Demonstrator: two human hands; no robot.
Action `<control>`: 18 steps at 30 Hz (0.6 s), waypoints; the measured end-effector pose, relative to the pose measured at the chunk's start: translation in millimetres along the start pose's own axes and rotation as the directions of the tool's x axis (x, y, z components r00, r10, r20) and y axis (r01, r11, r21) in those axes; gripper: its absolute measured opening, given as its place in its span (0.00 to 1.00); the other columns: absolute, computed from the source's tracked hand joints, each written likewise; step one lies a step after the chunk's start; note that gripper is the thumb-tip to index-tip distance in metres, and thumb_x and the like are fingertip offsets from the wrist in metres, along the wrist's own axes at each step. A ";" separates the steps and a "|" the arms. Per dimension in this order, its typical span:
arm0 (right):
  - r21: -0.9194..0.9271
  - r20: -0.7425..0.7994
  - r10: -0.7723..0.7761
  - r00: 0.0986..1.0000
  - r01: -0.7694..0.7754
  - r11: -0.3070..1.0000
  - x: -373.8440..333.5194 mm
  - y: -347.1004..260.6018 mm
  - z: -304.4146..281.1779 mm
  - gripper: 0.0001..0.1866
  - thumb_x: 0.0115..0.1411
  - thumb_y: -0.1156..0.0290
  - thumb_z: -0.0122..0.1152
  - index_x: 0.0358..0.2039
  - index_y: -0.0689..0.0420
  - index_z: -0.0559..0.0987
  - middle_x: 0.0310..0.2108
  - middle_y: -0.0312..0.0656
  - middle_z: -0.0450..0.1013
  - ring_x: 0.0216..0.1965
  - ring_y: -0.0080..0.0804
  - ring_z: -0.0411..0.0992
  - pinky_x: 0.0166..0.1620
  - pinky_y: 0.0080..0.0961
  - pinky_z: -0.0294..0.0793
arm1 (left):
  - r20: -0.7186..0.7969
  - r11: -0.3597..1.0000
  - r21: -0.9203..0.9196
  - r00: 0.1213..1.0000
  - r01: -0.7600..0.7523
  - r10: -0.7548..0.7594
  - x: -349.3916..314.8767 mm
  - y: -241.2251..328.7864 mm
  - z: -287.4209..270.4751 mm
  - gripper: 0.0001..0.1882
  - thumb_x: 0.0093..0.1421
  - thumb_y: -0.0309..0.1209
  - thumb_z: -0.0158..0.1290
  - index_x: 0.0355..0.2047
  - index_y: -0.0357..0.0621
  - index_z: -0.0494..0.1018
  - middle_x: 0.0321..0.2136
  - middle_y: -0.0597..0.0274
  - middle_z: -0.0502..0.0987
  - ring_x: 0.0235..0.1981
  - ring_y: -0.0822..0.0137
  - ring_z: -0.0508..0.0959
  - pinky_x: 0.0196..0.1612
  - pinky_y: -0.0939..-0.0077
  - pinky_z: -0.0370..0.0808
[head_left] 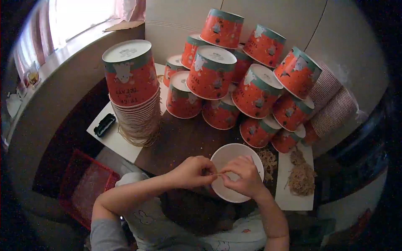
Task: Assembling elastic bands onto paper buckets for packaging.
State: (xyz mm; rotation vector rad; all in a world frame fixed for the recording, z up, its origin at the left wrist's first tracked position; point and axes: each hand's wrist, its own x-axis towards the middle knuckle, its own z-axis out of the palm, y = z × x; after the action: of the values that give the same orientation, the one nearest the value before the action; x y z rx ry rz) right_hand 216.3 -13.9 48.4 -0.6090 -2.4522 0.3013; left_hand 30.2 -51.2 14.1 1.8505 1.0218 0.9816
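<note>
At the far left, below the desk (184,138), a red basket (86,184) sits low on the floor, and on a white sheet (119,144) at the desk's left edge lies a small black object (104,124). Just right of it rises a tall stack of nested paper cups (133,90), upside down, red with a green band and a white base on top, with a loose ring of thin tan bands around its foot. Nearer the person, the left hand (190,171) comes in from the lower left, its fingers pinched shut on a thin tan band (218,174) – the band itself is barely visible between the fingertips. The right hand (243,175) meets it from the other side, its grip likewise closed on the same band, so the two hands touch at the fingertips. Both hover over a white bowl-shaped cup (230,161), seen from above with its opening upward, standing on the dark desk close to the person's body. Behind the hands, a heap of the same red cups (234,79) lies piled against the wall – most tipped on their sides, white bases outward. To the right of the white cup lies a small tangle of tan bands (268,161), and further right, on another white sheet (295,198), a larger pile of bands (301,178). At the right end of the heap, two long nested sleeves of cups (333,106) lie on their sides.
</note>
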 end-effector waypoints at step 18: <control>-0.014 -0.003 -0.026 1.000 0.026 1.000 1.5 -3.1 -0.5 0.07 0.34 0.74 0.61 0.17 0.52 0.72 0.19 0.32 0.68 0.23 0.27 0.66 0.32 0.24 0.59 | -0.002 0.999 0.003 0.999 -0.038 0.038 -0.2 -2.1 -0.2 0.10 0.45 0.32 0.52 0.24 0.38 0.72 0.20 0.54 0.72 0.24 0.63 0.73 0.28 0.73 0.69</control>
State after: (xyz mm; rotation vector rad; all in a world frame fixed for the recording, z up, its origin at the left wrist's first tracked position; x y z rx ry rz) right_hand 214.4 -15.8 50.6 -0.5825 -2.4590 0.2722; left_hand 29.4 -50.5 12.3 1.8774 0.9931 1.0045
